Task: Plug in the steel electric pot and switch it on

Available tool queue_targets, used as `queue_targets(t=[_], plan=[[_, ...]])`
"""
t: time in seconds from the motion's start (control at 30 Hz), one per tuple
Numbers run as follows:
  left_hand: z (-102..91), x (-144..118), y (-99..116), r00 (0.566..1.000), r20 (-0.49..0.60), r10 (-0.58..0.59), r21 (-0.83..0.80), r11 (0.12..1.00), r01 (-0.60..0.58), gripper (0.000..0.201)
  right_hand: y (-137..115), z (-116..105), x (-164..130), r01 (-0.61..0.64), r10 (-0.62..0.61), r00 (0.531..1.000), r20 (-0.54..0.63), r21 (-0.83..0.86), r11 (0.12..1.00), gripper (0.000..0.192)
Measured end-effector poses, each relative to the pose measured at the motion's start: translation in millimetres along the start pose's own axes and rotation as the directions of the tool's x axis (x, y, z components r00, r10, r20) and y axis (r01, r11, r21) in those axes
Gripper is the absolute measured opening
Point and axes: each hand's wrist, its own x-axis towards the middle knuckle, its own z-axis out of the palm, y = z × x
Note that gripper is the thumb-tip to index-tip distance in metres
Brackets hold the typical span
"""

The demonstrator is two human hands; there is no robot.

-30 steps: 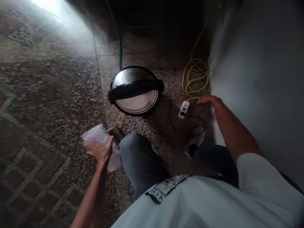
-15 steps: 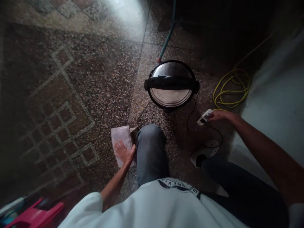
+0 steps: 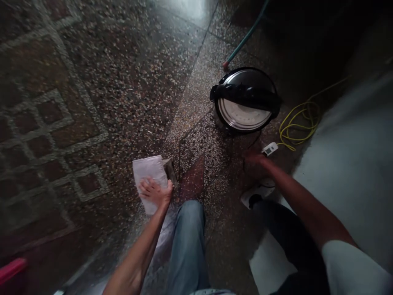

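My left hand (image 3: 155, 192) lies flat, fingers apart, on a folded pale pink cloth (image 3: 150, 167). Under the cloth, the edge of a low, greyish-brown block-like support (image 3: 169, 169) shows. My right hand (image 3: 256, 158) is low over the floor, smeared by motion and dim; whether its fingers hold anything is unclear. Just to the right of it lies a white extension socket (image 3: 270, 148) on a yellow cable (image 3: 287, 145). Ahead stands a round appliance (image 3: 242, 116) with a shiny steel lid and a thick black handle across it. A dark cord near its base is partly hidden.
A green hose (image 3: 248, 36) with a red end reaches the floor behind the appliance. The pale wall (image 3: 344, 164) rises on the right. Beneath everything is a speckled, patterned floor (image 3: 123, 94). A pink plastic object (image 3: 12, 270) shows at lower left.
My right hand has come off the white socket and moved left; the socket now lies on the floor. My left hand stays on the cloth. The view has shifted, and my knee sits lower.
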Motion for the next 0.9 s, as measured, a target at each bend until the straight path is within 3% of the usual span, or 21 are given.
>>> queue_targets(t=[0.27, 0.4, 0.57, 0.73, 0.9], plan=[[5.7, -1, -10, 0.992, -0.117, 0.054, -0.160, 0.985, -0.072, 0.108, -62, 60, -35, -0.105, 0.103, 0.994, -0.026, -0.114, 0.988, 0.036], [2.3, 0, -11, 0.985, -0.151, 0.079, -0.202, 0.973, -0.109, 0.107, -78, 82, -69, -0.131, 0.125, 0.990, -0.069, -0.105, 0.986, 0.044], [-0.2, 0, -13, 0.978, -0.170, 0.120, -0.213, 0.965, -0.155, 0.107, -69, 122, -130, -0.224, 0.214, 0.965, -0.151, -0.050, 0.973, 0.051], [2.3, -1, -18, 0.977, -0.167, 0.136, -0.221, 0.960, -0.171, 0.107, -45, 174, -197, -0.309, 0.307, 0.936, -0.172, 0.014, 0.951, 0.040], [8.2, 1, -26, 0.967, -0.189, 0.172, -0.241, 0.946, -0.215, 0.113, -23, 193, -234, -0.302, 0.314, 0.935, -0.163, 0.095, 0.949, 0.030]])
